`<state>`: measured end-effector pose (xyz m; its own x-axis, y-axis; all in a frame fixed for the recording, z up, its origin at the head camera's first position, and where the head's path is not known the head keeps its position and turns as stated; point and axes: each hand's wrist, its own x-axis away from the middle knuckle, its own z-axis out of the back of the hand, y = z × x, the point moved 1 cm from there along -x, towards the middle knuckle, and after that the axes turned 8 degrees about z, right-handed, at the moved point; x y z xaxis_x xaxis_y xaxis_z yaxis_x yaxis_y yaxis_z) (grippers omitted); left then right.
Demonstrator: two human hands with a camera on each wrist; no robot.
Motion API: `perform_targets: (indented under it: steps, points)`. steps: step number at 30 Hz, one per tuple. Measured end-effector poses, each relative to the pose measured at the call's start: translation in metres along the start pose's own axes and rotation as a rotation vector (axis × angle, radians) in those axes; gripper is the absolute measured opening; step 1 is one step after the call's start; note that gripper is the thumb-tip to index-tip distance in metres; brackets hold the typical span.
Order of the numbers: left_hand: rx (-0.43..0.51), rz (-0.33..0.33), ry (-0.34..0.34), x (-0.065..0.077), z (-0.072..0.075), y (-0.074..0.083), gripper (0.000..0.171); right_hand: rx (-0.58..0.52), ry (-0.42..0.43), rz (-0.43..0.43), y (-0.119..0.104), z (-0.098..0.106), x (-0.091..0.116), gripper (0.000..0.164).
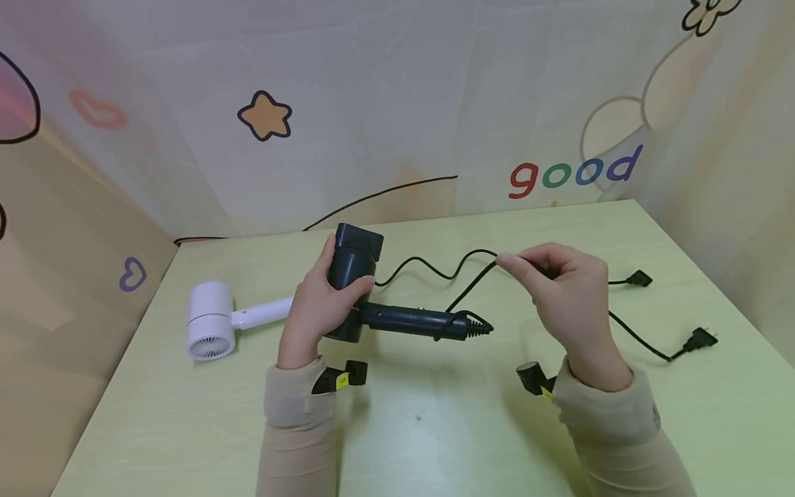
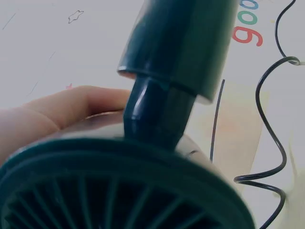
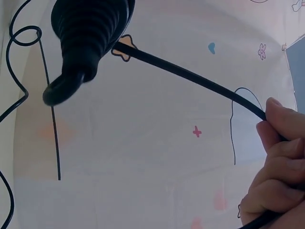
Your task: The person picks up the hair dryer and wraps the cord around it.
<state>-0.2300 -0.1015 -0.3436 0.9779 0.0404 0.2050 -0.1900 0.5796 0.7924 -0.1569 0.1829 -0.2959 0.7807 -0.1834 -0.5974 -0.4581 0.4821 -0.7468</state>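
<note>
Head view high, forward-down; wrist views close

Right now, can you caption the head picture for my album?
Left hand grips a dark hair dryer, right hand pinches its black cord; a white hair dryer lies on the table.

We see a pale yellow-green tabletop with a soft pale sheen near its front middle. Behind it we find a whitish printed fabric backdrop, faintly creased, with fabric at both sides too. On it we make out an outlined orange star, a blurred red heart, a purple heart outline, a flower and the multicoloured word "good".
</note>
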Motion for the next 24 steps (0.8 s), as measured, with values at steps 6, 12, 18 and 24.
perform_targets:
  steps: [6,12,18,24]
  points:
    - [-0.003,0.019,0.063,-0.001,-0.003,0.000,0.089,-0.011,-0.025,0.040,-0.006,-0.002,0.005,0.015]
    - [0.018,0.032,0.112,-0.002,-0.005,0.000,0.090,-0.039,-0.065,0.050,-0.011,-0.006,0.008,0.009]
    - [0.044,0.008,0.178,-0.005,-0.006,0.000,0.089,-0.052,-0.131,0.115,-0.016,-0.011,0.014,0.003]
    - [0.092,-0.005,0.219,-0.007,-0.007,-0.003,0.087,-0.054,-0.230,0.263,-0.022,-0.016,0.026,0.004]
